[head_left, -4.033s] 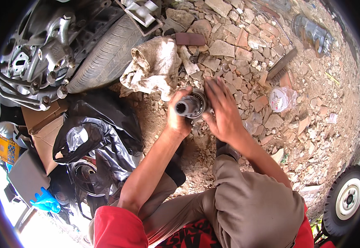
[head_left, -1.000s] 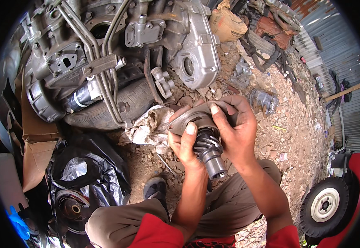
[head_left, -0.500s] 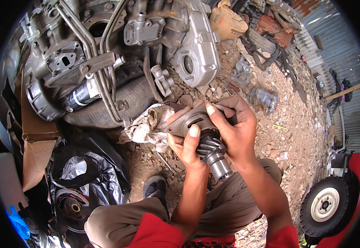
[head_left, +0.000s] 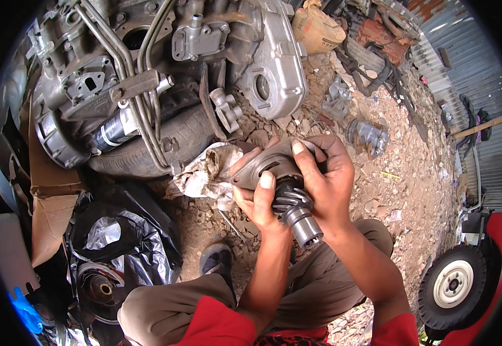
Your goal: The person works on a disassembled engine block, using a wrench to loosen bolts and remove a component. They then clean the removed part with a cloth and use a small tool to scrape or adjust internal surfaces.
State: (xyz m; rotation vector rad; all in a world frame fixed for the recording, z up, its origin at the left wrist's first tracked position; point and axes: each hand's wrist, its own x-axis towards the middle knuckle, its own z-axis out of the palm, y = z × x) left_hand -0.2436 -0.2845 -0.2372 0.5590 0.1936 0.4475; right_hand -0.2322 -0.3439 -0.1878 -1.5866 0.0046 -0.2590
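Between my two hands is a flanged gear shaft point(head_left: 293, 206), a dark metal part with a flat plate, helical teeth and a bright splined end pointing down toward my lap. My left hand point(head_left: 261, 202) grips the plate's left side, thumb on top by a curved slot, fingers beneath. On the other side my right hand point(head_left: 329, 176) is closed around the plate's right edge, its thumb pressed on the upper face. The undersides of both grips are hidden. Just left of my left hand lies a stained white rag point(head_left: 208, 173).
A large engine block point(head_left: 164, 69) with metal pipes point(head_left: 130, 63) fills the upper left, a tire point(head_left: 164, 141) beneath it. A black plastic bag point(head_left: 130, 230) lies left. Clear plastic containers point(head_left: 368, 137) sit on stony ground. A wheel point(head_left: 453, 285) stands lower right.
The gear shaft has tilted slightly in my hands, its splined end rising a little. Both hands keep hold of the plate with nearly the same grip.
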